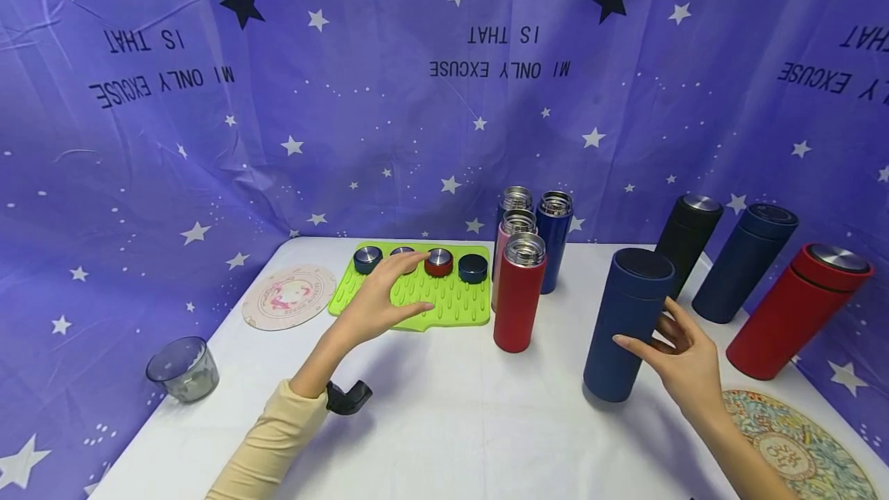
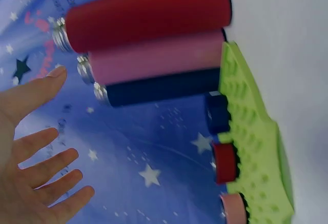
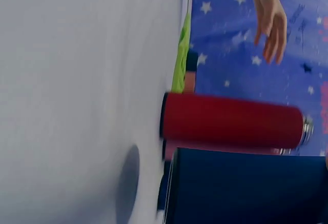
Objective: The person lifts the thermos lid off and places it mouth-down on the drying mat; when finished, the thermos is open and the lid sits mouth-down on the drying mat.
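Note:
My right hand (image 1: 687, 365) grips a capped dark blue thermos bottle (image 1: 618, 338) around its side. In the right wrist view, a shadow (image 3: 128, 183) lies on the cloth apart from its base. With fingers spread and nothing in its grasp, my left hand (image 1: 375, 303) hovers over a lime green mat (image 1: 451, 307). Along the mat sit several bottle lids, among them a red lid (image 1: 438, 263), a dark blue lid (image 1: 473, 269) and a pink lid (image 2: 236, 208). Uncapped bottles stand between the hands: a red bottle (image 1: 515, 307) in front, a pink bottle (image 2: 154, 60) and blue bottles (image 1: 553, 241) behind.
At the right stand a capped black bottle (image 1: 687, 234), a capped navy bottle (image 1: 743, 265) and a capped red bottle (image 1: 795, 315). A patterned round mat (image 1: 799, 446) lies near them. On the left are a pink round mat (image 1: 292, 298) and a glass bowl (image 1: 187, 376) by the table edge.

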The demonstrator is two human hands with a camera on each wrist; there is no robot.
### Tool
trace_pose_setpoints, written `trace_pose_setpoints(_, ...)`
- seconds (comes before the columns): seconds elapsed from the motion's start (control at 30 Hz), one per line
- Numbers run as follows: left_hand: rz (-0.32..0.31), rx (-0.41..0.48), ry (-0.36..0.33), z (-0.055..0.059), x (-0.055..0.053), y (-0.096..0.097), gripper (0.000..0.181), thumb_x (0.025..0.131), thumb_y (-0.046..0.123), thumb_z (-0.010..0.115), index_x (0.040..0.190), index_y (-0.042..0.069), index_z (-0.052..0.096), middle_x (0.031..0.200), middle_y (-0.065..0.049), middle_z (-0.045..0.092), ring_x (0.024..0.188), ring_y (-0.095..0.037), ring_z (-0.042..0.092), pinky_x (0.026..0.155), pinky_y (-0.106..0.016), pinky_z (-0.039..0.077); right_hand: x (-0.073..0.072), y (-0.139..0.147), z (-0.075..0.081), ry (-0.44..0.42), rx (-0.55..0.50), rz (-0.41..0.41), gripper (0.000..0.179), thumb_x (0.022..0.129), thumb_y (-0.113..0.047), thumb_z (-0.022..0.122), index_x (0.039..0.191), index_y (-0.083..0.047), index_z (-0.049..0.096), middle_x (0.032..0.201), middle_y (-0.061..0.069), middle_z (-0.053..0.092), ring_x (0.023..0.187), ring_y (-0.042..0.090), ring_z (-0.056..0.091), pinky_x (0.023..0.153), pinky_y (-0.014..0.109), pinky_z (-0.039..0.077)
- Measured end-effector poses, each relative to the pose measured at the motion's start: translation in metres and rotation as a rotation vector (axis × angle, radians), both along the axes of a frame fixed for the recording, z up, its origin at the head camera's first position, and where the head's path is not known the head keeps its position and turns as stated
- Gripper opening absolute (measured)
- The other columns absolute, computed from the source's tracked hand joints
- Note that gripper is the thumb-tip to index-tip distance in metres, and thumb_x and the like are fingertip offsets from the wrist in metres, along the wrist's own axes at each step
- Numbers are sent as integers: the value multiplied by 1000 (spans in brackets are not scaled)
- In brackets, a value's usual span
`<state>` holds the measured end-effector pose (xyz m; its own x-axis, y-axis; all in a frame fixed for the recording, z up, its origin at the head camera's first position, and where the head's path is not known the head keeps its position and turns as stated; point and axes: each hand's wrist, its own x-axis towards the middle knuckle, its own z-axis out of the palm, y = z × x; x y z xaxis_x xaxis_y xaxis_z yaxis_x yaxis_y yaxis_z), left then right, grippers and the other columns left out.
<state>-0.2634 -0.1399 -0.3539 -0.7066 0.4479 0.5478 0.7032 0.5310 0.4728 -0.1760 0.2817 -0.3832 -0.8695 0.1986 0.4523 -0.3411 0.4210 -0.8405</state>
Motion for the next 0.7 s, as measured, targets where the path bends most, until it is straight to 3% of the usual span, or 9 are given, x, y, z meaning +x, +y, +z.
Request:
trace_pose_setpoints(0.2, -67, 10, 37, 10, 8, 18, 75, 80, 32, 80, 145, 21, 44, 144, 0, 46, 134, -20, 37, 107, -50, 36, 1, -25, 4, 23, 57, 69, 82, 75, -5, 83, 145, -9, 42, 121, -11, 63, 101, -7, 58, 81, 10, 49)
trace_pose_setpoints(0.4, -131, 35, 72, 20, 14, 34, 76, 80, 32, 80, 145, 20, 43, 144, -5, 45, 134, -19, 37, 107, -48, 35, -4, -50, 11, 84, 101, 154, 83, 68, -6, 87, 141, -15, 50, 122, 3, 65, 103, -1, 61, 83, 14, 50)
trace_pose_setpoints(0.53, -165, 55, 84, 27, 18, 44, 78, 79, 33, 81, 146, 20, 43, 146, -2, 44, 135, -21, 37, 108, -47, 35, -11, -64, 13, 116, 159, 188, 85, 64, -7, 90, 139, -17, 51, 124, 6, 63, 107, -1, 59, 85, 15, 50)
trace_pose_setpoints(0.7, -180, 89, 76, 33, 22, 50, 79, 79, 36, 81, 147, 23, 42, 148, 3, 41, 138, -18, 32, 110, -48, 32, -18, -80, 16, 163, 217, 230, 89, 58, -6, 93, 138, -14, 53, 124, 4, 64, 110, 10, 60, 86, 29, 54)
